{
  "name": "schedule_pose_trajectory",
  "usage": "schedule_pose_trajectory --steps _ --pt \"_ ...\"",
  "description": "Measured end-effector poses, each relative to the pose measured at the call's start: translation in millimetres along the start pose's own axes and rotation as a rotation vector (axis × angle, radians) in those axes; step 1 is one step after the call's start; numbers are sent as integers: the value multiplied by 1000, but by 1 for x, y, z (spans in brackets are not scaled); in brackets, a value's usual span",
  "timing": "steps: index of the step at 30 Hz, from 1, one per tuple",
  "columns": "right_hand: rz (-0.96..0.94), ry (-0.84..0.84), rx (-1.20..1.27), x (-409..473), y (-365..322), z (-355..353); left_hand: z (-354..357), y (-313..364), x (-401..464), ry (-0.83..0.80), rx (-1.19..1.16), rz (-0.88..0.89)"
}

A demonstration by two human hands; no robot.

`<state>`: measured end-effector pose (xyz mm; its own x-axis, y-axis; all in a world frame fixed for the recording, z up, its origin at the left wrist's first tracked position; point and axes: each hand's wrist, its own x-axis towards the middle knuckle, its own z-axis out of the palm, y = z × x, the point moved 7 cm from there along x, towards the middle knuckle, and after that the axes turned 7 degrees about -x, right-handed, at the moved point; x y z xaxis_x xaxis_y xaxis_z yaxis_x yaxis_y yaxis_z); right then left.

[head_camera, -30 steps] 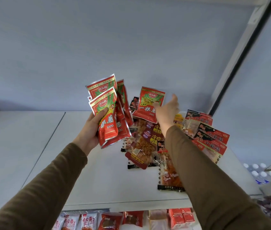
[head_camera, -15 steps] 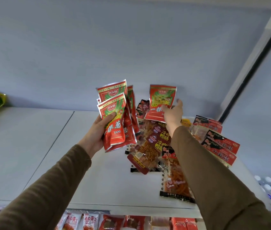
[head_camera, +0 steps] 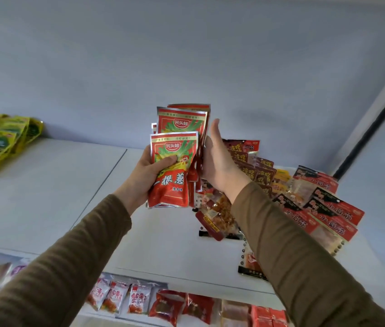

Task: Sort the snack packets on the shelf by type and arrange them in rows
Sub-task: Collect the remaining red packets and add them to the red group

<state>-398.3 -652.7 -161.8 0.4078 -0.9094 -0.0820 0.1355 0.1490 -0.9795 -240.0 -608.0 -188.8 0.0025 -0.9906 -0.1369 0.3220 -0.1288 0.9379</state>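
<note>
At the far left of the frame, some yellow-green packets lean in a heap on the white shelf. They are well apart from everything else.

Near the middle, the left hand holds a bunch of red packets up above the shelf. The thumb lies across the front packet and the other fingers are hidden behind the bunch. The packets stand upright, one behind another, and show green leaves and a white name on red.

Just to the right, the right hand is flat and wide, with straight fingers pointing up. Its palm rests against the right edge of the red bunch. Both arms wear brown sleeves.

Behind and below the right arm, a loose pile of dark red packets lies on the shelf. Some show orange food through clear windows. A small yellow packet sits among them.

Further right, a fan of red and black packets spreads toward the right edge of the shelf, one overlapping the next.

Along the bottom of the frame, a lower shelf holds a row of white and red packets and some plain red ones beside them.
</note>
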Motion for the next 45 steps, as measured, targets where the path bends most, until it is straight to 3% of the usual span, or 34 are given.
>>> schedule_pose_trajectory --steps 4,12,20,26,33,40,45 --pt "-24 134 -168 9 12 40 -24 5 -6 5 35 11" --pt "-116 233 -52 54 41 146 -124 42 -15 17 81 -48" --pt "36 137 90 118 88 296 -291 86 -21 164 139 -134" --pt "113 106 175 166 117 371 -375 110 -13 174 173 -203" --pt "121 99 82 222 136 397 -424 125 17 250 289 -201" --pt "112 89 -30 261 138 389 -434 133 38 200 442 -192" --pt "30 210 -2 259 148 383 -440 128 38 177 504 -135"
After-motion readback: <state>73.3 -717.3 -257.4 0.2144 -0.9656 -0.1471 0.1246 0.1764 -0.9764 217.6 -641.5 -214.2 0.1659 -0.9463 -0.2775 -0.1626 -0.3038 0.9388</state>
